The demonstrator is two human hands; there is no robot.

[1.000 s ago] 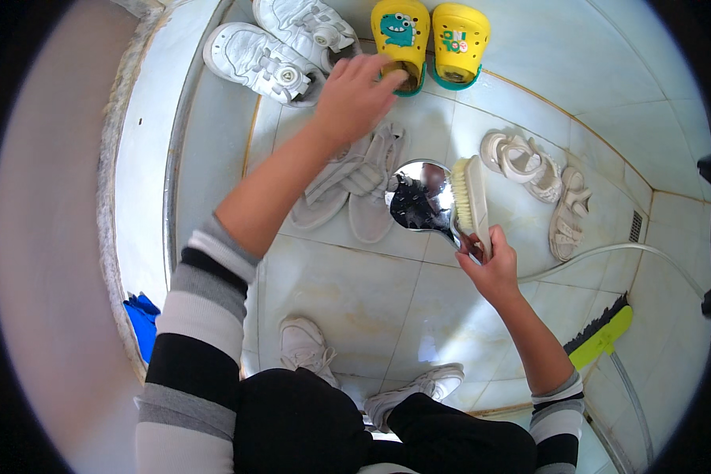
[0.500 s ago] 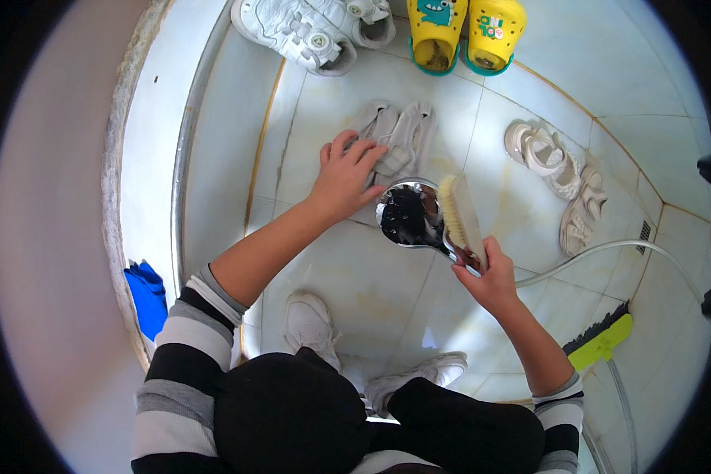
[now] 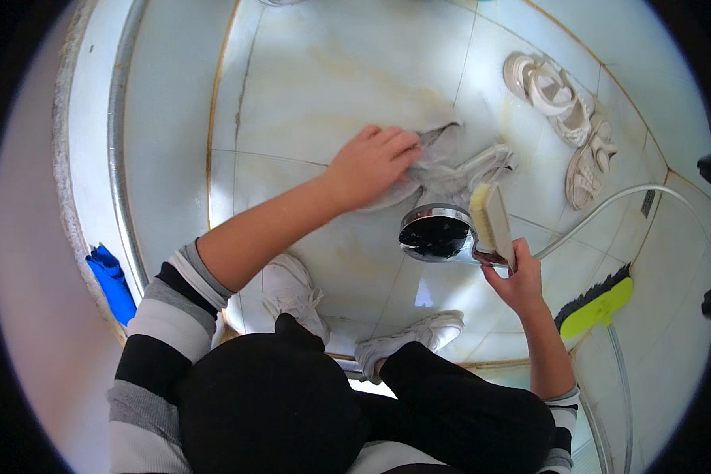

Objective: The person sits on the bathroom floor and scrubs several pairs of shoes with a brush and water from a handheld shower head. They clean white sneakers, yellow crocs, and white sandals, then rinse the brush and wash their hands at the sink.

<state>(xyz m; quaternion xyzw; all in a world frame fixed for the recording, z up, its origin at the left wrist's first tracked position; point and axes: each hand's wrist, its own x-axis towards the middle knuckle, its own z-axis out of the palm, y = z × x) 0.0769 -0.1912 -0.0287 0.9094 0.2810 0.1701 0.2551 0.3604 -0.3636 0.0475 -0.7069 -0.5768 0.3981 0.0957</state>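
My left hand (image 3: pixel 375 166) is closed on one of a pair of wet light grey shoes (image 3: pixel 486 166), with its fingertips hidden against the fabric. The shoes lie together on the tiled floor, turned askew, and their toe end sticks out below my hand. In my right hand (image 3: pixel 519 276) are two things at once: a scrubbing brush (image 3: pixel 495 225) with pale bristles facing left, and a round chrome shower head (image 3: pixel 434 235) with a dark, shiny surface. The shower head hovers just on the near side of the shoes.
A pale hose (image 3: pixel 600 213) curves from behind my right hand toward the right wall. White sandals (image 3: pixel 557 99) sit at the far right. A lime green broom head (image 3: pixel 598 308) rests at the right, and a blue cloth-like item (image 3: pixel 110 284) lies by the left ledge.
My left hand has moved right and closed on a shoe; the grey pair has come nearer and turned. My right hand shifted right with the brush and shower head. The view tilted nearer.
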